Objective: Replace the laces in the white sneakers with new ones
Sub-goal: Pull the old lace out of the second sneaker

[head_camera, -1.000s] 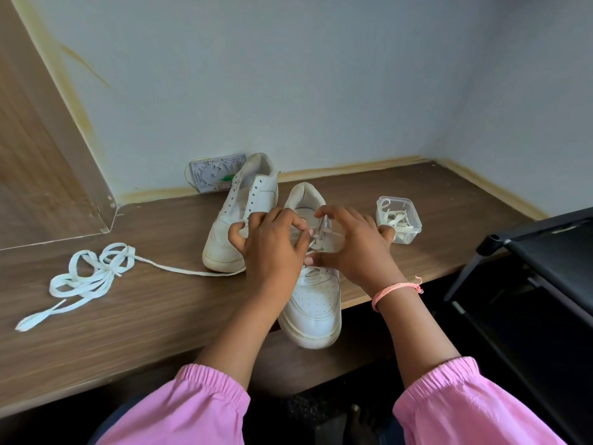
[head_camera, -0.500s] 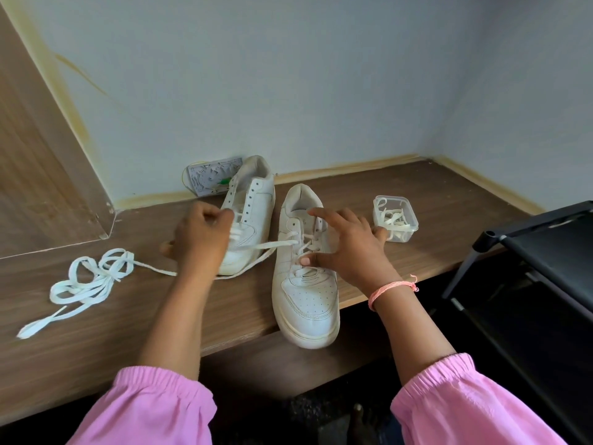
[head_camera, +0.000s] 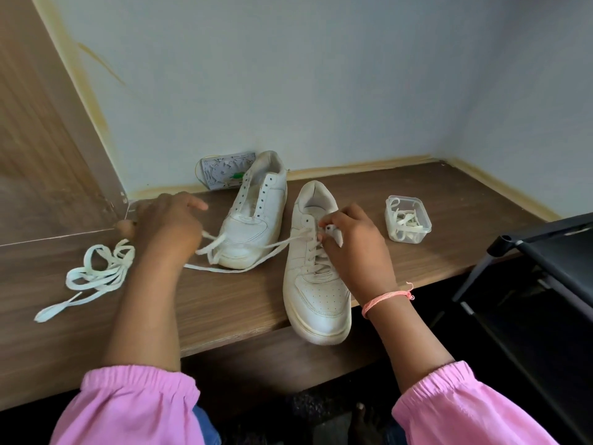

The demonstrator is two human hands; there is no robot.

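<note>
Pulled farther out to the side since half a second ago, the left hand (head_camera: 167, 226) draws a lace (head_camera: 276, 244) out of the near sneaker (head_camera: 313, 284), which lies on the wooden desk (head_camera: 224, 303) with its toe past the front edge. Its grip is curled round the lace, arm reaching toward the corner. The right hand (head_camera: 351, 239) steadies the sneaker's eyelet row, fingers bent, pinching what seems the other lace end. The far sneaker (head_camera: 256, 220) stands unlaced. A loose lace (head_camera: 96, 274) lies apart. Light, flat and limp, the lace likely handles best near its tip.
</note>
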